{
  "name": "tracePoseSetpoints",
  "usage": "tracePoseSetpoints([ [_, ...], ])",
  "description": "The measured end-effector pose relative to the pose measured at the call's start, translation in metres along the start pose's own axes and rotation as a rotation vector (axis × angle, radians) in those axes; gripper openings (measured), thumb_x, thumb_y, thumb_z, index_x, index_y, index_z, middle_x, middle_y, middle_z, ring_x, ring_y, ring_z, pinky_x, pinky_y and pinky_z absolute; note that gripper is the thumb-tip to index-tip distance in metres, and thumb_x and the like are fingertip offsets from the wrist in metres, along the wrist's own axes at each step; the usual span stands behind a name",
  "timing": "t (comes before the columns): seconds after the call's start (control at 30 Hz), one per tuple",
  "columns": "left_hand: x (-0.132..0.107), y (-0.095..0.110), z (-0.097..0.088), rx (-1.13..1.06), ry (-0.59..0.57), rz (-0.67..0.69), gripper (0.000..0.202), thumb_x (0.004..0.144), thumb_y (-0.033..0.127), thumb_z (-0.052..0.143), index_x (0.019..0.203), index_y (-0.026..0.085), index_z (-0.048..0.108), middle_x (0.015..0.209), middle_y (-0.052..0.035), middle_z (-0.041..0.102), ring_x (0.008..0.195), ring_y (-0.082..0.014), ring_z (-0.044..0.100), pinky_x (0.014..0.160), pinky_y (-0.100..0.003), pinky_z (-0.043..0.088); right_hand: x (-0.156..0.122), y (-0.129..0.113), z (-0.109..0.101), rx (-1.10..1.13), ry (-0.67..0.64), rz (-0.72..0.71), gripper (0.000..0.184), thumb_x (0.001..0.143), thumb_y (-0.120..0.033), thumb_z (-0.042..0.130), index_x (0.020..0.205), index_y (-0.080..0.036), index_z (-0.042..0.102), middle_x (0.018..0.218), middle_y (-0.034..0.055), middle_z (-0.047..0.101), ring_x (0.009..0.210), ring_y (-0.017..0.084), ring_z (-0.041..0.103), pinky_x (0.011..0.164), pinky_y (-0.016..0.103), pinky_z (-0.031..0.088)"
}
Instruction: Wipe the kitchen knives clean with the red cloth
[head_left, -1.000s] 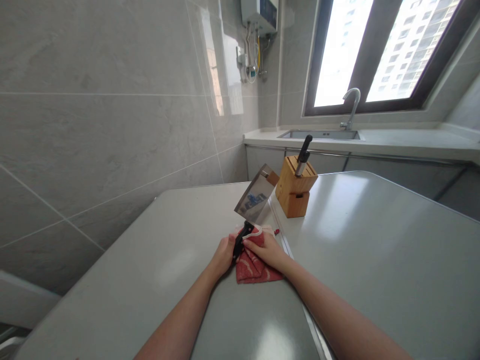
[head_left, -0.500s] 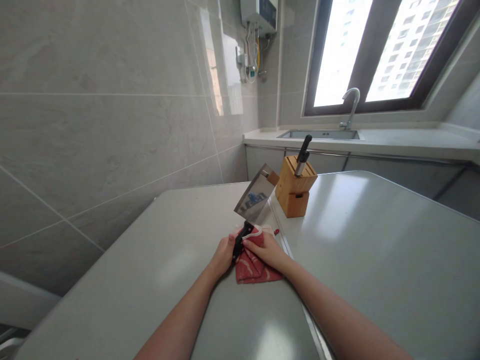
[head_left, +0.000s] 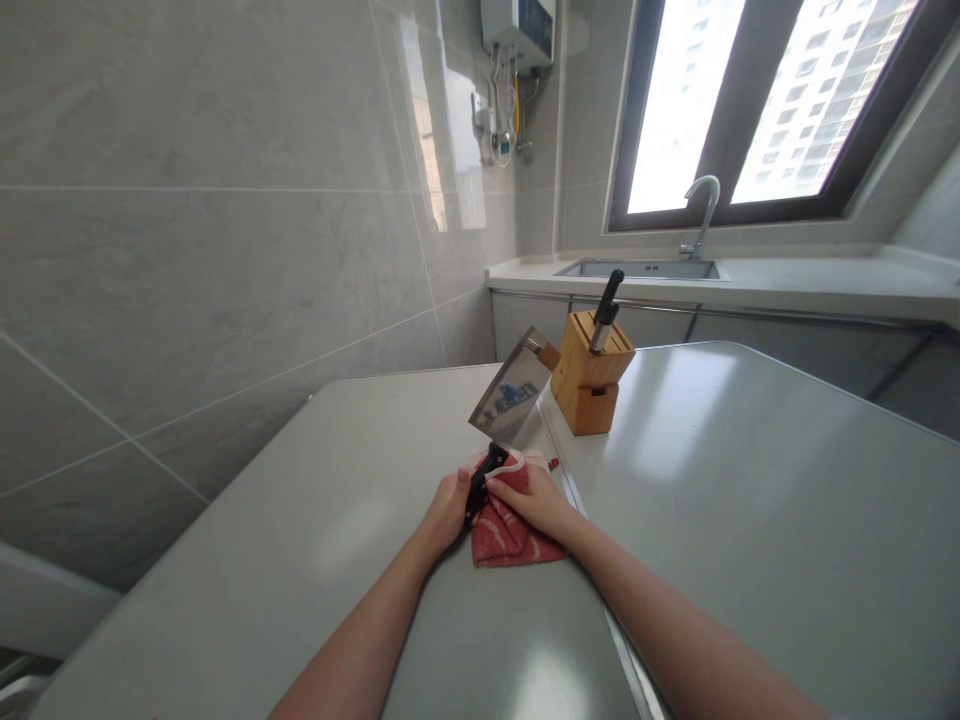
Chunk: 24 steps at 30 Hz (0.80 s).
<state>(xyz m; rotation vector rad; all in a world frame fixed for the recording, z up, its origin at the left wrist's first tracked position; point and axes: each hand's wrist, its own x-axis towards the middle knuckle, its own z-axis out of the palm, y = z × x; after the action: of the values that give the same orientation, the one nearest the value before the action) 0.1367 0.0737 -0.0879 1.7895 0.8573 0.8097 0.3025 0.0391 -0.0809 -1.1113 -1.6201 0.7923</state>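
Note:
A cleaver (head_left: pixel 513 390) with a broad shiny blade and a black riveted handle is tilted up over the table, its blade pointing away from me. My left hand (head_left: pixel 450 505) is closed round the handle from the left side. A red cloth (head_left: pixel 517 540) with pale markings hangs against the handle's right side and spreads below it. My right hand (head_left: pixel 538 500) grips the cloth, thumb pressed near the handle. Part of the handle and the fingers under the cloth are hidden.
Just beyond the blade stands a wooden knife block (head_left: pixel 589 375) holding black-handled knives (head_left: pixel 609 300). The glossy table (head_left: pixel 375 440) has a seam (head_left: pixel 570 480) running past my right hand. Farther back are a counter with a sink (head_left: pixel 637 269) and a faucet (head_left: pixel 705 215); a tiled wall rises at left.

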Motion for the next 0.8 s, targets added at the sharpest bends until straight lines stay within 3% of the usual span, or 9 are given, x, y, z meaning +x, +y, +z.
tracePoseSetpoints([
  [0.23, 0.0, 0.001, 0.001, -0.009, 0.001, -0.003, 0.084, 0.079, 0.073, 0.01, 0.074, 0.009, 0.064, 0.047, -0.0008, 0.047, 0.042, -0.0102, 0.04, 0.042, -0.02, 0.031, 0.003, 0.0, -0.001, 0.026, 0.046, 0.014, 0.03, 0.084, -0.043, 0.051, 0.095, -0.019, 0.065, 0.095, 0.0052, 0.069, 0.093, 0.022, 0.062, 0.09, 0.035, 0.045],
  [0.33, 0.0, 0.002, 0.001, -0.02, 0.011, -0.008, 0.082, 0.077, 0.075, 0.011, 0.07, 0.011, 0.062, 0.046, -0.0013, 0.048, 0.041, -0.0108, 0.04, 0.041, -0.021, 0.029, 0.005, 0.006, -0.002, 0.049, 0.164, 0.078, 0.035, 0.084, -0.048, 0.049, 0.093, -0.019, 0.065, 0.092, 0.0056, 0.069, 0.093, 0.023, 0.062, 0.089, 0.036, 0.045],
  [0.47, 0.001, 0.001, 0.002, -0.032, 0.01, -0.002, 0.078, 0.077, 0.075, 0.013, 0.066, 0.013, 0.059, 0.045, -0.0013, 0.047, 0.04, -0.0114, 0.039, 0.041, -0.022, 0.027, 0.006, 0.013, -0.003, 0.099, 0.185, 0.178, 0.039, 0.083, -0.052, 0.048, 0.093, -0.019, 0.065, 0.095, 0.0062, 0.069, 0.093, 0.024, 0.061, 0.087, 0.037, 0.047],
  [0.8, 0.0, -0.001, 0.001, -0.022, 0.002, 0.005, 0.079, 0.078, 0.075, 0.012, 0.065, 0.013, 0.06, 0.046, -0.002, 0.048, 0.041, -0.0119, 0.041, 0.041, -0.022, 0.027, 0.004, 0.004, -0.003, 0.026, 0.15, 0.083, 0.032, 0.083, -0.048, 0.05, 0.095, -0.021, 0.064, 0.093, 0.0043, 0.067, 0.091, 0.022, 0.06, 0.089, 0.037, 0.045],
])
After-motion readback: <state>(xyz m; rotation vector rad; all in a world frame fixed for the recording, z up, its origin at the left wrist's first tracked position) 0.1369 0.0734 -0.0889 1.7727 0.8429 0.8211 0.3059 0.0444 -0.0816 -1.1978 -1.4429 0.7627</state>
